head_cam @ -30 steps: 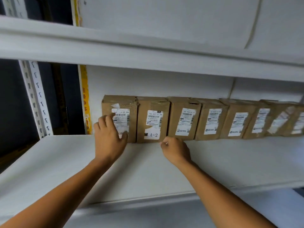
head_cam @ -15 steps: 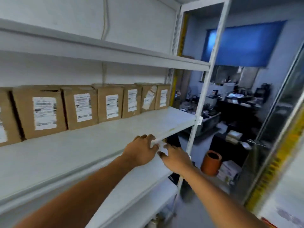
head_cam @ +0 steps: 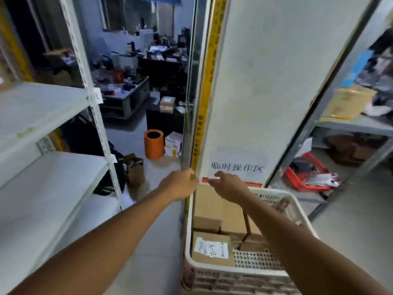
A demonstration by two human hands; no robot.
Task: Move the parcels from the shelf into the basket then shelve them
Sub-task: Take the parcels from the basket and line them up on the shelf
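A white shelf (head_cam: 42,116) is standing at the far left, its boards showing bare where they are in view, with a perforated white upright (head_cam: 93,116) running down its near corner. Beyond it, on the grey floor, an orange cylinder (head_cam: 154,143) is sitting upright near a small stack of boxes. The left hand (head_cam: 180,184) is reaching forward in mid-air, fingers loosely curled and holding nothing, just in front of a yellow-striped post (head_cam: 207,81). Just beside it, the right hand (head_cam: 229,184) is stretching out with relaxed, slightly spread fingers, also holding nothing, hovering over the far end of a white basket (head_cam: 297,211). Brown cardboard parcels (head_cam: 221,211) are lying packed inside the basket; the nearest parcel (head_cam: 212,248) is lying flat with a white label facing up. A white panel behind the basket is carrying a paper sign (head_cam: 237,165) with printed characters. Further right, a red crate (head_cam: 306,175) is sitting low on a grey rack.
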